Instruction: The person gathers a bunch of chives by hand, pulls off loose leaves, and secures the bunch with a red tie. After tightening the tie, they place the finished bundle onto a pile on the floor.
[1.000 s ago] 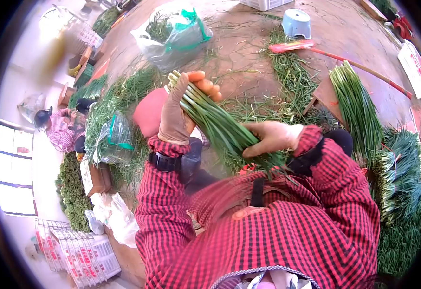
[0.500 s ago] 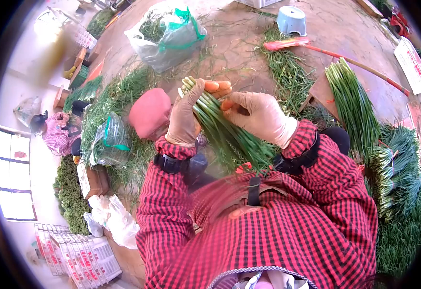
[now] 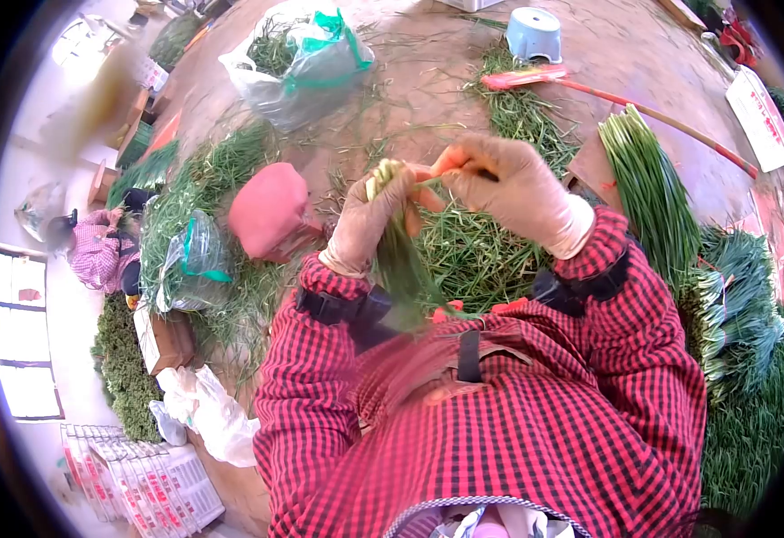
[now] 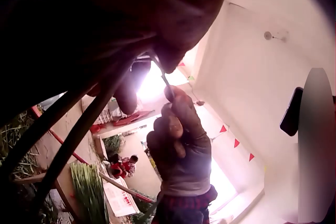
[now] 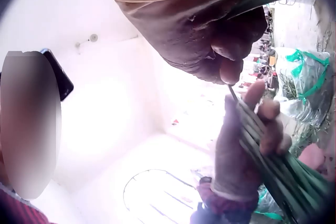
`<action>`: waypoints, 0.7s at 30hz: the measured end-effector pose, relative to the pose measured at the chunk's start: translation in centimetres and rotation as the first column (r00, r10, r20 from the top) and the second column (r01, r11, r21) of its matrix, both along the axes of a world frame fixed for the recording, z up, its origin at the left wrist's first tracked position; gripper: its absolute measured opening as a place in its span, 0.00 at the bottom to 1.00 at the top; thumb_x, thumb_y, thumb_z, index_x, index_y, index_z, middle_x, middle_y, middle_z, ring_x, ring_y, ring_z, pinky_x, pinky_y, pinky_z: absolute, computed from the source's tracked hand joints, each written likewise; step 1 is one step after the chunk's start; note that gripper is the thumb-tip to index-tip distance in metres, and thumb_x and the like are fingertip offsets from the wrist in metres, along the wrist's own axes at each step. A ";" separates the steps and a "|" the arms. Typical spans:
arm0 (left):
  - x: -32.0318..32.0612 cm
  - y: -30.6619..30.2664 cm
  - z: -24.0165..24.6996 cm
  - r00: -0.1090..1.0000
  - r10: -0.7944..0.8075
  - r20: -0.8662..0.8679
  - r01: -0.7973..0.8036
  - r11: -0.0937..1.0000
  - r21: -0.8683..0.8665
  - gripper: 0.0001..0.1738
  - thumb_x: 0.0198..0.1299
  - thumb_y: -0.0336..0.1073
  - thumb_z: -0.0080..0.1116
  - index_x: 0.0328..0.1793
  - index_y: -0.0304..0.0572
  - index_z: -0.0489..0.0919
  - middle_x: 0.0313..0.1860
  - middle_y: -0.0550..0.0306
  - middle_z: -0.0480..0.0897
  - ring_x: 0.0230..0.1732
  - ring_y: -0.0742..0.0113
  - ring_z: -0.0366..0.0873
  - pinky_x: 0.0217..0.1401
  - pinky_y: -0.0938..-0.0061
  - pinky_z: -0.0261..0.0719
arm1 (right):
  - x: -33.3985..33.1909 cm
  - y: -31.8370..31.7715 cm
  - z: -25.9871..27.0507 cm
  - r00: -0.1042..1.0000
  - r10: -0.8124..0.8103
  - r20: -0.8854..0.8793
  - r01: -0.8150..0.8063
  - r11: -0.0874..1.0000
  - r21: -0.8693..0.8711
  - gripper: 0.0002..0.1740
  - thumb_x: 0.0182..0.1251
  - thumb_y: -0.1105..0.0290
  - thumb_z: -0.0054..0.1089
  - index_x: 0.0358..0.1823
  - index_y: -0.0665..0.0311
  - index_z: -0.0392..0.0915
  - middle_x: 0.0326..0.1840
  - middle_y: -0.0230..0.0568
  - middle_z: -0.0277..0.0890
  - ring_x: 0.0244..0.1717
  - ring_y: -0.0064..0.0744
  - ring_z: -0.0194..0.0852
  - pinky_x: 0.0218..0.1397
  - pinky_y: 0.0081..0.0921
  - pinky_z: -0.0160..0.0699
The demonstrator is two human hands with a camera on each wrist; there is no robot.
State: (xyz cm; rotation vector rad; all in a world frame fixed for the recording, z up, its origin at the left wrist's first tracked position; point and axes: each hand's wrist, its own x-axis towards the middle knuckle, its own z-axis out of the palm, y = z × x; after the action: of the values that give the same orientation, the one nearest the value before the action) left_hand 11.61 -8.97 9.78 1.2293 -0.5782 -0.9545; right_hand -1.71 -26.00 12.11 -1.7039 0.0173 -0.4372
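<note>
Gloved with bare fingertips, my left hand (image 3: pixel 369 220) grips a bunch of long green stalks (image 3: pixel 401 269) near the pale ends, and the leaves hang down blurred. To its right, my right hand (image 3: pixel 517 193) pinches a thin strand, its fingertips close to the left hand's. The right wrist view shows the strand running from my right hand (image 5: pixel 194 29) to the bunch (image 5: pixel 283 174) in my left hand (image 5: pixel 239 148). In the left wrist view my right hand (image 4: pixel 181 142) pinches the strand's end; my left hand (image 4: pixel 131 14) is dark and close.
Loose greens (image 3: pixel 477 251) litter the floor. On the right lie a large bunch (image 3: pixel 647 188) and stacked tied bundles (image 3: pixel 737 296). Farther off are a blue stool (image 3: pixel 533 36), a red-handled broom (image 3: pixel 661 112) and a filled plastic bag (image 3: pixel 298 81). A person in pink headwear (image 3: pixel 271 211) is just ahead; another (image 3: pixel 103 251) sits left.
My right hand has moved from the leafy part up to the pale ends, then right with a strand pinched. The bunch in my left hand has swung to hang more steeply.
</note>
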 end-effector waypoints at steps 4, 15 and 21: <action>-0.4 0.7 1.1 0.977 -0.131 0.166 0.104 0.981 0.164 0.15 0.70 0.38 0.57 0.58 0.39 0.80 0.36 0.59 0.86 0.26 0.80 0.74 0.31 0.84 0.71 | -0.9 -4.2 0.9 0.988 -0.068 -0.137 0.061 0.997 -0.055 0.07 0.67 0.71 0.61 0.44 0.63 0.81 0.28 0.31 0.78 0.33 0.22 0.74 0.38 0.21 0.75; -1.4 -2.7 -5.7 0.978 -0.106 -0.182 0.028 0.922 -0.386 0.15 0.73 0.35 0.52 0.63 0.43 0.75 0.52 0.57 0.81 0.56 0.65 0.78 0.64 0.71 0.73 | 1.5 2.0 -1.7 0.985 0.067 0.158 0.086 0.606 -0.791 0.48 0.54 0.44 0.69 0.68 0.72 0.65 0.67 0.65 0.66 0.69 0.60 0.65 0.73 0.44 0.63; -0.1 -4.2 -1.2 0.928 0.337 0.161 -0.319 0.939 -0.125 0.09 0.70 0.35 0.58 0.52 0.40 0.80 0.33 0.64 0.82 0.32 0.78 0.76 0.38 0.80 0.76 | 0.6 1.3 -4.1 0.995 -0.060 0.073 0.084 0.924 -0.374 0.62 0.52 0.66 0.76 0.80 0.68 0.38 0.77 0.59 0.52 0.78 0.47 0.52 0.78 0.37 0.53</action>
State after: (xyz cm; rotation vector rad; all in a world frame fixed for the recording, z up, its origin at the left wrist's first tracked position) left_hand 11.47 -13.18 8.56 1.2845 -0.5316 -0.5307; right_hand -1.07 -24.71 8.02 -2.0730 -0.0519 -0.5750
